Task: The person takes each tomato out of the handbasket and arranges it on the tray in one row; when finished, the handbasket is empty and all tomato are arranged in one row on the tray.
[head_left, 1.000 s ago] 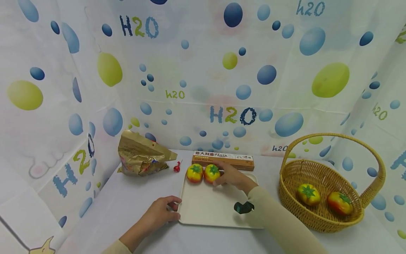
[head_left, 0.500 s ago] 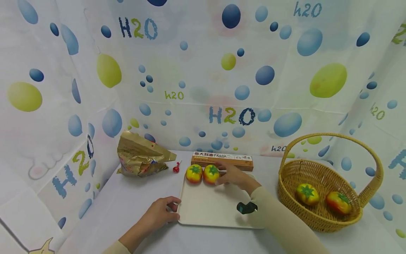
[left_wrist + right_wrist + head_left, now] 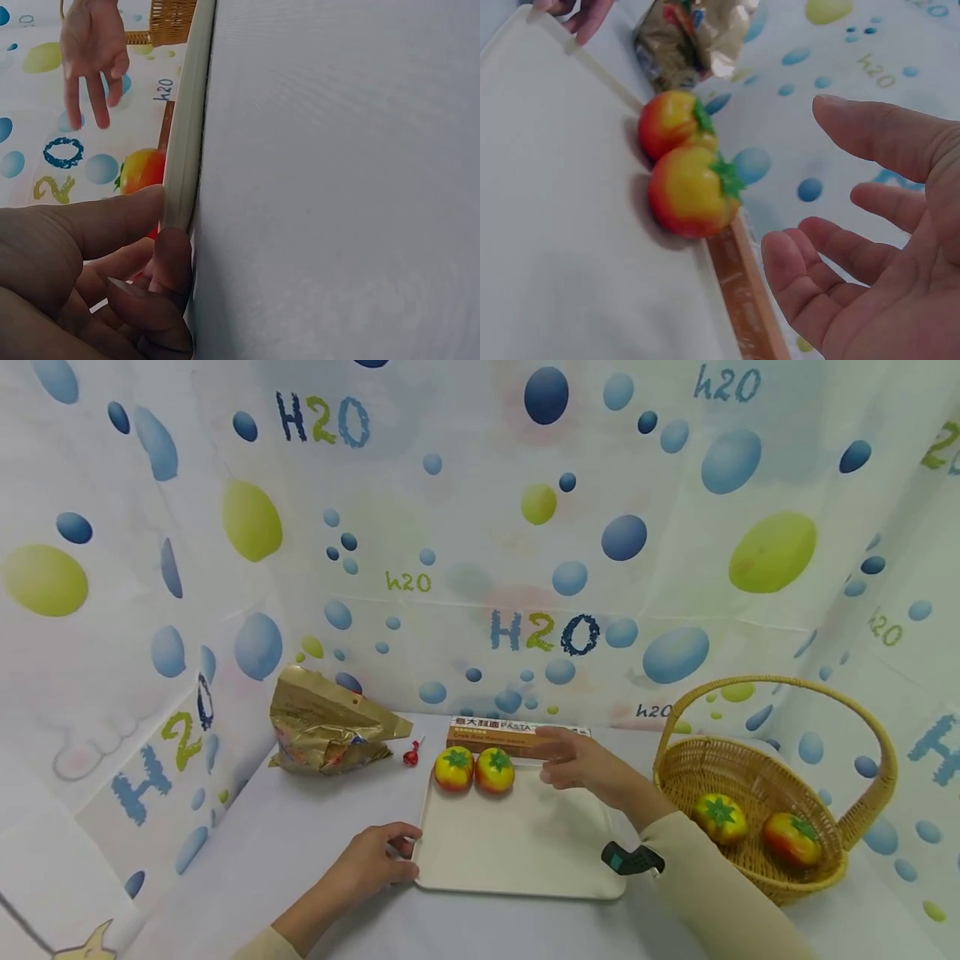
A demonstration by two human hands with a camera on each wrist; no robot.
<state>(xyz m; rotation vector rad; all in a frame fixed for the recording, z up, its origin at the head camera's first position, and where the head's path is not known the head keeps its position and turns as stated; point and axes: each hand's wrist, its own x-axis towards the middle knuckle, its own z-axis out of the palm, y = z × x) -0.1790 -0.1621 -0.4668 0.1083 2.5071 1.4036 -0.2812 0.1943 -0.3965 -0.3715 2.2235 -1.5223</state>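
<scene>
My left hand (image 3: 371, 860) holds the left edge of a cream tray (image 3: 517, 843); in the left wrist view its thumb and fingertips meet at the rim (image 3: 186, 135). Near the tray's back left corner, two red-and-yellow toy tomatoes (image 3: 453, 769) (image 3: 495, 771) with green leafy tops sit side by side. My right hand (image 3: 592, 768) hovers over the tray's back right part, fingers spread and nothing in them. The right wrist view shows its open palm (image 3: 900, 300) apart from the nearer tomato (image 3: 690, 191).
Behind the tray lies a pasta box (image 3: 487, 737). A wicker basket (image 3: 757, 881) with a tall handle stands at the right, two more tomatoes (image 3: 720, 818) inside. At the back left are a crumpled gold bag (image 3: 326, 727) and a red wrapped lollipop (image 3: 411, 755).
My right hand has drawn away from the right tomato, moving right and lifting, its fingers parting from it. The left hand stays at the tray's edge. Both tomatoes remain in place.
</scene>
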